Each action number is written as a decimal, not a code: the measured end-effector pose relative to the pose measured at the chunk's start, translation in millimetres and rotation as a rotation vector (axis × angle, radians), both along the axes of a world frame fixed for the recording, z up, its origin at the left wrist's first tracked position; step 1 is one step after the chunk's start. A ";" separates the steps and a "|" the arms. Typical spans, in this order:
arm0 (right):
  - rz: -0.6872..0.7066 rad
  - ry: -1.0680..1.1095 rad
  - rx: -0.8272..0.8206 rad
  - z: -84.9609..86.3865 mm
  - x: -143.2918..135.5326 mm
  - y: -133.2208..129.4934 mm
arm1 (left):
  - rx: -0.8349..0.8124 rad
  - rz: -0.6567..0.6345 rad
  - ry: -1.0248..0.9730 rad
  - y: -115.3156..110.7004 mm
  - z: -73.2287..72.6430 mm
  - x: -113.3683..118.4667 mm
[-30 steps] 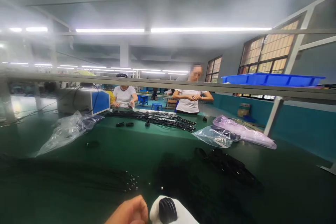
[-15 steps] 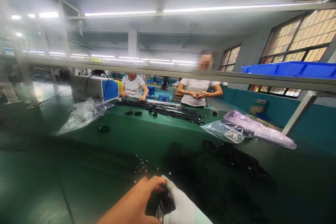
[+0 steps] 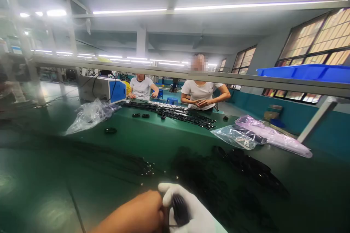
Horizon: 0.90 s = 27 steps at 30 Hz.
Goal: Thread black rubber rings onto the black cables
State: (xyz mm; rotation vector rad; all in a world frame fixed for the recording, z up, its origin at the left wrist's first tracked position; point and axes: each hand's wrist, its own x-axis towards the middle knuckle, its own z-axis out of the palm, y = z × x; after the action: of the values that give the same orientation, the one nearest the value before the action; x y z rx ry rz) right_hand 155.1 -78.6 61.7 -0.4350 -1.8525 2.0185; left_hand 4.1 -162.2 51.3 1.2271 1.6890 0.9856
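Observation:
My right hand (image 3: 191, 207), in a white glove, is closed around a coiled black cable (image 3: 179, 209) at the bottom centre. My bare left hand (image 3: 144, 209) is right beside it, fingers curled in against the coil. A dark strand seems to run down between the two hands, but the left fingertips are hidden, so what they pinch is unclear. Beyond my hands, small bright metallic bits (image 3: 148, 168) are scattered on the green table (image 3: 131, 145). A dark pile of black cables (image 3: 251, 167) lies to the right.
Long black cables (image 3: 175, 114) stretch across the far side, near several small coils (image 3: 111, 130). Clear plastic bags (image 3: 91, 116) lie left, a pink bag (image 3: 273, 136) right. A grey-blue machine box (image 3: 102, 89) and two people stand beyond. An overhead shelf carries a blue tray (image 3: 303, 72).
My left hand has turned over and closed, its thumb and fingers leaving the coil's top. The gloved fingers now wrap the coil more visibly. The view has shifted slightly.

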 end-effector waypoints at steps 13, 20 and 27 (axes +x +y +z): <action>0.245 0.139 -0.423 -7.6 3.6 6.3 | 0.290 0.100 -0.181 -7.1 54.4 7.3; 0.280 0.155 -0.305 -3.6 -0.5 8.6 | 0.255 -0.086 0.257 -0.6 56.6 16.6; 0.363 0.183 -0.463 -1.8 -0.4 2.4 | 0.051 -0.072 -0.371 2.4 49.3 -0.2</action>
State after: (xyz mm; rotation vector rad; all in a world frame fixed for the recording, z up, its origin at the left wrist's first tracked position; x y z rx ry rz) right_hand 154.7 -76.1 59.9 -0.0207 -1.4253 2.6412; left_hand 3.8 -159.9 100.5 1.0528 1.3297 1.1385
